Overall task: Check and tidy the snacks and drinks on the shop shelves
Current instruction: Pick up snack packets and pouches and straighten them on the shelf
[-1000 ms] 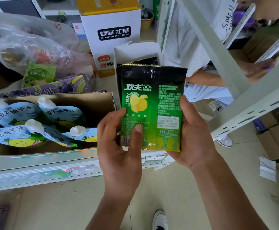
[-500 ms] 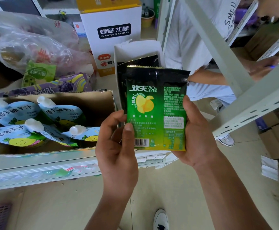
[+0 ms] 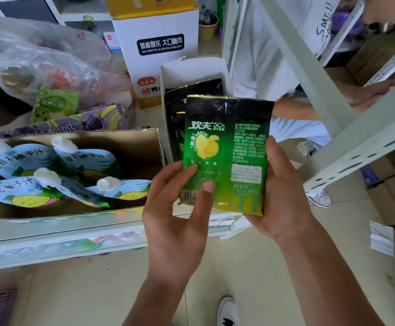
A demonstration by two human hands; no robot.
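Observation:
I hold a green and black snack packet (image 3: 227, 142) upright in front of the shelf, its printed side facing me. My left hand (image 3: 177, 208) grips its lower left corner, thumb pressed near the barcode. My right hand (image 3: 283, 191) cups its right edge and bottom. Behind the packet stands a white open box (image 3: 191, 69) with more black packets (image 3: 191, 95) of the same kind in it. To the left, a cardboard tray (image 3: 126, 142) on the shelf holds several blue spouted juice pouches (image 3: 86, 161).
A white carton with black label (image 3: 159, 43) stands behind, clear plastic bags (image 3: 39, 62) of snacks at far left. A slanted grey shelf frame (image 3: 333, 128) crosses the right side. Another person in white (image 3: 274, 55) stands behind it. Cardboard boxes (image 3: 394, 189) sit on the floor at right.
The packet shifted slightly right and up. My left thumb lifted off the packet half a second ago and is now pressed on its lower left again.

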